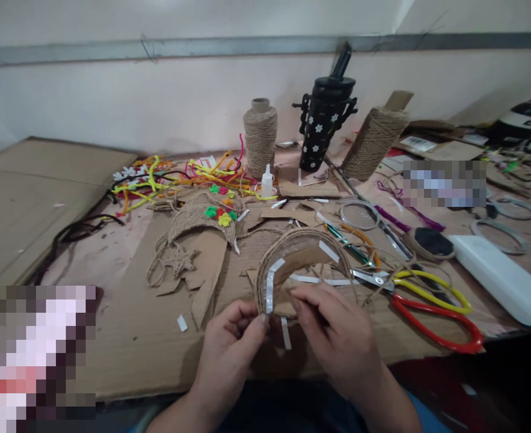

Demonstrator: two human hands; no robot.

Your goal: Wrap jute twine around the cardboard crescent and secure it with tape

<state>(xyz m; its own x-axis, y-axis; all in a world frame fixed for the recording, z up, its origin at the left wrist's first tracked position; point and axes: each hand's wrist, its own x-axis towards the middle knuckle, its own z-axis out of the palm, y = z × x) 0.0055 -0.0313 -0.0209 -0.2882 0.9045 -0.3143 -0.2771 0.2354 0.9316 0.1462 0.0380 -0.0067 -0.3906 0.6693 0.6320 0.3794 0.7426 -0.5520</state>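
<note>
A round twine-wrapped ring (346, 260) stands over the cardboard sheet (125, 361), with a curved cardboard piece (305, 257) and white tape strips (270, 291) inside it. My left hand (233, 349) pinches the ring's lower left edge, thumb beside a tape strip. My right hand (337, 331) is closed at the cardboard piece's lower part, fingertips pressed together; what lies between them is too small to make out. Left of the ring lie a twine crescent (197, 216) with small coloured flowers and a twine star (180, 263).
Scissors (436, 307) with red and yellow handles lie right of my right hand, near a white box (502, 279). Twine spools (260, 138), a black tumbler (322, 123), a glue bottle (267, 183) and coloured pipe cleaners (157, 180) stand or lie behind.
</note>
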